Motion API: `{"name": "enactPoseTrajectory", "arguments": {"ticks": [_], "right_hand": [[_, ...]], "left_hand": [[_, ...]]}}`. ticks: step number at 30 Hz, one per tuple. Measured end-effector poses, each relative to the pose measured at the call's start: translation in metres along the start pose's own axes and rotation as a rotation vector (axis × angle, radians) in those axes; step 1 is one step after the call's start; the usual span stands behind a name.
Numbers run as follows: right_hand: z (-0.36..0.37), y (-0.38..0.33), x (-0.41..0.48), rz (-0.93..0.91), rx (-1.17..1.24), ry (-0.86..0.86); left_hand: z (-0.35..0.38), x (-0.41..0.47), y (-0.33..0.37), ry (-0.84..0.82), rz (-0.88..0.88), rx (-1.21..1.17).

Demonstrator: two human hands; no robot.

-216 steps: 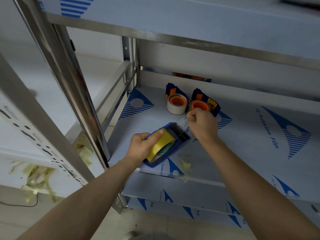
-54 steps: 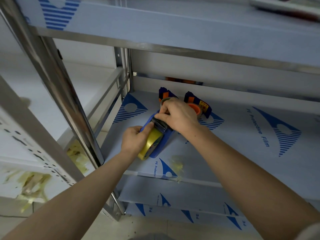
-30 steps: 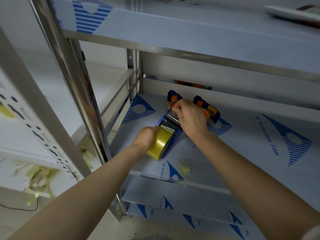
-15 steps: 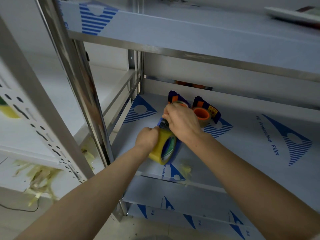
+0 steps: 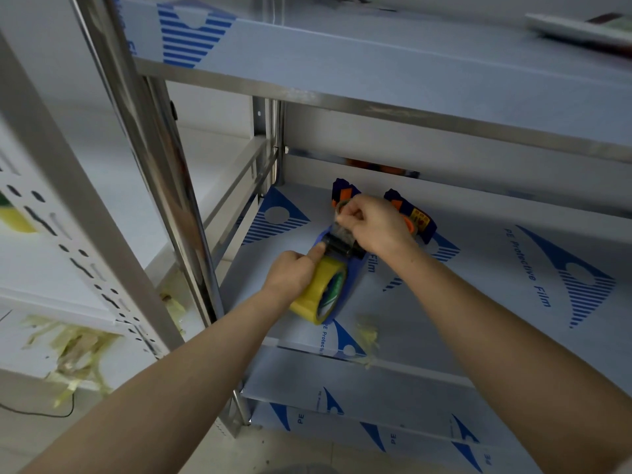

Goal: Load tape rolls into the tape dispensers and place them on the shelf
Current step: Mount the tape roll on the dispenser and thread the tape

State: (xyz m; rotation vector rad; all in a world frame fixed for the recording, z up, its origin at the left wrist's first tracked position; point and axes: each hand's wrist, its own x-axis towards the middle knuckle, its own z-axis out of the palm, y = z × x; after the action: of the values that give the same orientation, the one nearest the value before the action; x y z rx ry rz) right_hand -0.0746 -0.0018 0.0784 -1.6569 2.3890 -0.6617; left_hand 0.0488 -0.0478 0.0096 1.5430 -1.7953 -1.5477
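A blue tape dispenser with a yellow tape roll in it rests on the film-covered shelf. My left hand grips the roll and dispenser body, with a finger against the black roller. My right hand pinches the clear tape end and holds it stretched above the roller. Two more blue dispensers stand behind at the back of the shelf: one partly hidden by my right hand, the other with an orange core.
A steel upright stands just left of my left arm. The upper shelf overhangs the work area. Scraps of yellowish tape lie at the shelf's front edge, and more tape scraps on the white unit to the left.
My right hand has risen off the dispenser's front, drawing the clear tape end up past the roller. My left hand still holds the roll, with one finger now by the roller.
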Motion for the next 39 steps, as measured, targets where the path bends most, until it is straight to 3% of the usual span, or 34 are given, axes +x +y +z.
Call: {"name": "enactPoseTrajectory", "arguments": {"ticks": [3,8,11,13,21,25,29,39], "right_hand": [[-0.008,0.004,0.005,0.032,-0.005,-0.061],[-0.002,-0.001,-0.003,-0.060,-0.029,-0.005],[0.003,-0.002,-0.005,-0.123,-0.063,0.034],[0.002,0.006,-0.001,-0.069,-0.015,0.061],[0.006,0.039,0.011,0.069,0.031,0.114],[0.010,0.039,0.008,0.049,0.021,0.160],[0.011,0.037,0.005,0.031,0.021,0.178],[0.013,0.008,-0.009,-0.170,-0.102,0.235]], "left_hand": [[-0.001,-0.004,-0.001,-0.099,0.056,0.062],[0.003,0.003,-0.001,-0.024,0.113,0.344],[0.002,0.002,-0.001,-0.012,0.104,0.366],[0.000,-0.001,0.002,-0.035,0.122,0.369],[-0.009,-0.016,-0.001,-0.329,0.272,0.187],[-0.011,-0.013,-0.007,-0.265,0.245,-0.008],[-0.011,-0.010,-0.004,-0.091,0.232,0.104],[-0.013,0.000,0.006,0.072,0.185,0.340]]}}
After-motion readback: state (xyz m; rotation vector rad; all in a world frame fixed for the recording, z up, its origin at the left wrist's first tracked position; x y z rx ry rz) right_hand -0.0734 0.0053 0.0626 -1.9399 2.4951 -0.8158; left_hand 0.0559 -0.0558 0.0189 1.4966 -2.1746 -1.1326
